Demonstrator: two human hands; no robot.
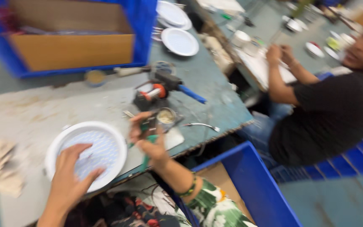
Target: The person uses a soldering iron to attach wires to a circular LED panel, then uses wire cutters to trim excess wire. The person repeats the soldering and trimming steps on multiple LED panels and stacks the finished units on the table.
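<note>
Surroundings: blue crate [141, 25] lined with cardboard at the tabletop's [34, 109] far left; two more white discs [180, 41] stacked behind; second blue crate [248, 180] below the near edge.
In the way: clamp tool [156, 90] with orange part and blue handle just beyond the right hand; small metal cup [166, 117] touching or just beside the fingers, cannot tell which; bent metal piece [202, 125] near the edge.
Co-worker: person in a black shirt [332, 113] seated to the right, hands together at another bench.
Lamp disc: round white disc [87, 151] with a dotted inner face, flat on the tabletop at its near edge, under the left hand.
Materials: worn grey-green tabletop with pale scuffed patch; smooth white plastic rim on the disc; picture blurred.
Left hand: left hand [70, 176] spread flat, fingers splayed, pressing on the disc, nothing gripped.
Right hand: right hand [148, 141] raised above the edge, fingers closed around a green-handled tool [148, 149], wrist bent, dark bracelet and leaf-print sleeve behind.
</note>
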